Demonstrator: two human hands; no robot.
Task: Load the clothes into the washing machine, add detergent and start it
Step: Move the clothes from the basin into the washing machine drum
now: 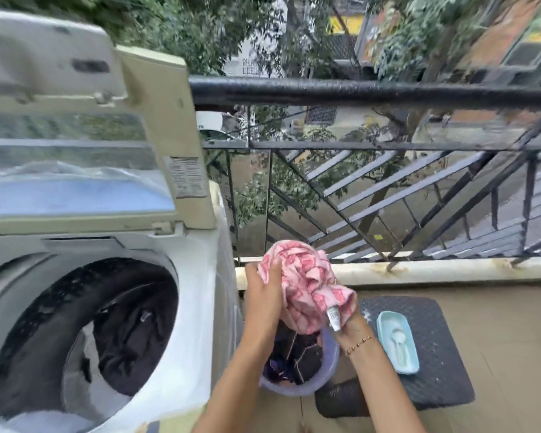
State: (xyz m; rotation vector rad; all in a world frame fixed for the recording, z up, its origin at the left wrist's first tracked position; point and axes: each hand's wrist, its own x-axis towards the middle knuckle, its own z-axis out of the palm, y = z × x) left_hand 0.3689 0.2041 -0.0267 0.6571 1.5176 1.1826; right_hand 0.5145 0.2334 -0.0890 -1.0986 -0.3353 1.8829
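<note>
The pink patterned garment (pixel 306 285) is bunched up just right of the frame's centre, lifted clear above the purple basket (pixel 334 354) at lower centre, where dark clothes (pixel 297 354) remain. The left hand (pixel 263 289) grips the garment's left side, fingers curled into the cloth. The right hand (pixel 353 321) is under the bundle's lower right end with its fingers buried in the fabric, so whether it grips or only supports cannot be told. A white label hangs loose beside that wrist.

The step in hand looks to be carrying this piece to the washing machine (pixel 197 307), which fills the left of the frame with its lid (pixel 75 151) raised and dark laundry already in the drum (pixel 85 332). To do it well, the person should keep the bundle gathered so no end trails, lift it over the machine's white rim, and drop it loosely into the opening rather than packed tight, leaving room for the basket's remaining pieces.

At lower right, a pale blue tray (pixel 413 367) of white powder with a spoon (pixel 397 335) sits on a dark mat (pixel 438 339), near the right wrist; the swing leftward should avoid knocking it.
</note>
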